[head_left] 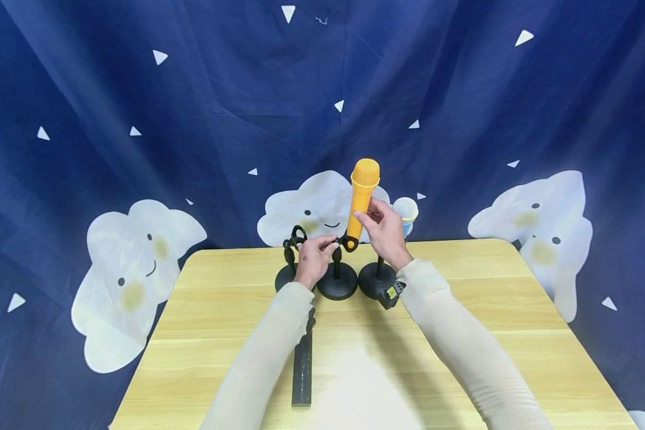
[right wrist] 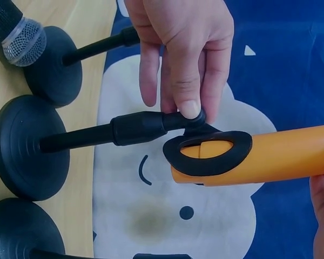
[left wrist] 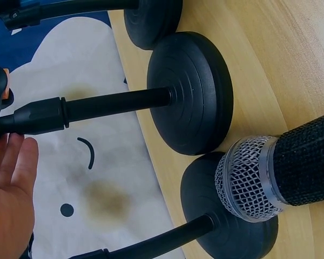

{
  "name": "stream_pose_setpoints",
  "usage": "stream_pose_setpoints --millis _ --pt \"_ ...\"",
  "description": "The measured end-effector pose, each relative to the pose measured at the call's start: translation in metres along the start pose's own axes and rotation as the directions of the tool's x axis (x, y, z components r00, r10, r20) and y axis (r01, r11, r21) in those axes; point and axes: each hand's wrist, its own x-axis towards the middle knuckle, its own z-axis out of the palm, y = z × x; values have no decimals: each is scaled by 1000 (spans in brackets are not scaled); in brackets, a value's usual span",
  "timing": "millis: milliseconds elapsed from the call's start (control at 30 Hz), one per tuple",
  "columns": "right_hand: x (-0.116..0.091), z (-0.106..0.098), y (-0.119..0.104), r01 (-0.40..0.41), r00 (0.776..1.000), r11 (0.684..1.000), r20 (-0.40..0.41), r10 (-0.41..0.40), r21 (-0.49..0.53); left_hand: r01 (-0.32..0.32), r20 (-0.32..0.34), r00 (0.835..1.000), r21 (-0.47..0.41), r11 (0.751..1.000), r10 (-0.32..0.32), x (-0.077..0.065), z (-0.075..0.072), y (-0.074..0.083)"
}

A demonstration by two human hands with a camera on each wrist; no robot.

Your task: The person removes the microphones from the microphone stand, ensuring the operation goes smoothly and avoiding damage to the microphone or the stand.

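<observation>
My right hand [head_left: 386, 233] holds an orange microphone [head_left: 361, 191] by its handle, head up and slightly tilted. The handle's lower end sits inside the black ring clip [right wrist: 243, 154] of the middle microphone stand [head_left: 337, 282]. At the top of that stand's pole, my left hand [head_left: 314, 260] pinches the joint just below the clip between thumb and fingers. In the left wrist view, the stand's round base [left wrist: 189, 91] rests on the table and the left fingers [left wrist: 22, 167] are at the upper joint.
Another stand [head_left: 285, 276] with a ring clip is on the left. On the right, a third stand [head_left: 375, 279] is beside a blue microphone with a white head [head_left: 405, 209]. A black microphone [head_left: 302, 370] with a silver mesh head lies on the wooden table [head_left: 220, 370]. A blue curtain [head_left: 220, 131] hangs behind.
</observation>
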Motion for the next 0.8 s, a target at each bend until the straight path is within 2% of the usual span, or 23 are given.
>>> stream_pose_setpoints --millis 367,800 --pt "1 0 -2 10 1000 999 2 -10 45 3 -4 1000 2 1000 -3 -1 0 0" --pt "3 -1 -3 22 1000 999 -17 -21 35 11 4 1000 0 1000 -11 0 0 1"
